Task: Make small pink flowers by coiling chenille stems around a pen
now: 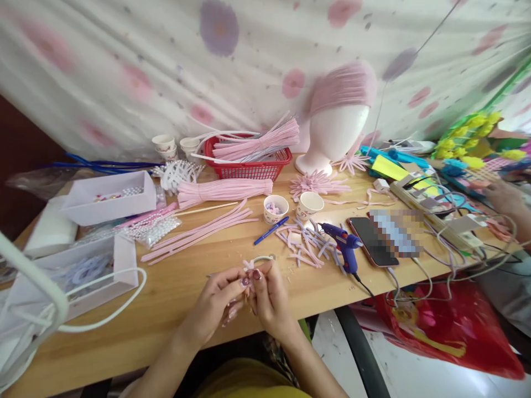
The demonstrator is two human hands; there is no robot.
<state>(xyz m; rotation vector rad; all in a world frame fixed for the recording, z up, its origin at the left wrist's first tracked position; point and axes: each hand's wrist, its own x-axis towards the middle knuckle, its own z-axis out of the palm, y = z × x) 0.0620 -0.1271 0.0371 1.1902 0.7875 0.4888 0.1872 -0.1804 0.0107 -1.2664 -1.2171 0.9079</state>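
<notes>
Both hands meet above the front edge of the table. My left hand (222,298) pinches with thumb and fingertips at a small pale pink pipe cleaner piece (248,265). Pressed close against it, my right hand (269,296) grips the same piece, whose lower part is hidden by the fingers. A thin pale curved strip (262,257) shows just behind the right fingertips; whether it is joined to the piece I cannot tell. Beyond the hands lie a blue pen (271,230), short cut pink and lilac pipe cleaner pieces (305,246) and a blue glue gun (344,243).
Long pink pipe cleaners (224,193) lie behind, near a red basket (249,170) and a foam head (338,130). Paper cups (310,205) stand mid-table. White boxes (110,196) are left; phones (373,240), a power strip (435,215) and another person's hand (504,196) are right.
</notes>
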